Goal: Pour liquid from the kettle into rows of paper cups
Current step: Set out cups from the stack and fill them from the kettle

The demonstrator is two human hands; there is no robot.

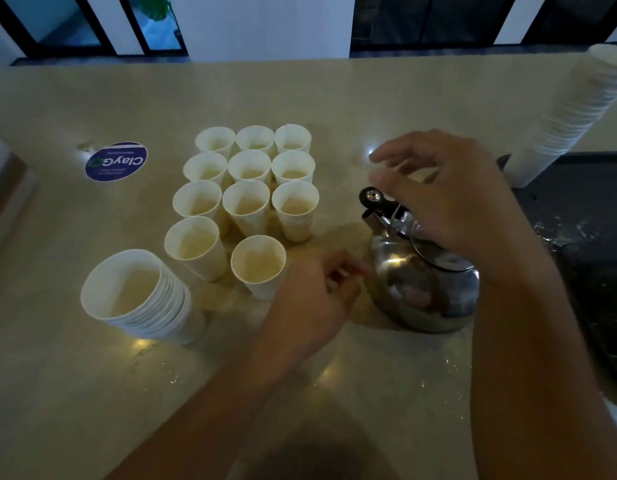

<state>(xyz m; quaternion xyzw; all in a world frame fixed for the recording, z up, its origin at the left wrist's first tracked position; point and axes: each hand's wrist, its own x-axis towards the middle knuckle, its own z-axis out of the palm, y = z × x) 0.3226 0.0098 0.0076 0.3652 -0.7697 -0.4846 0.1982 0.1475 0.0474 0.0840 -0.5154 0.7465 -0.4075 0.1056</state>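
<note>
A rounded, polished steel kettle stands on the pale beige countertop, just right of a block of white paper cups, most holding pale liquid. The right hand hovers over the kettle's handle with fingers spread and loose, gripping nothing. The left hand, loosely curled and blurred, sits between the nearest cup and the kettle body; whether it pinches anything cannot be told. The kettle is likely heavy if full and slick on its sides, so the top handle looks the safest hold. A short nested stack of white cups waits at left; a tall stack leans at far right.
</note>
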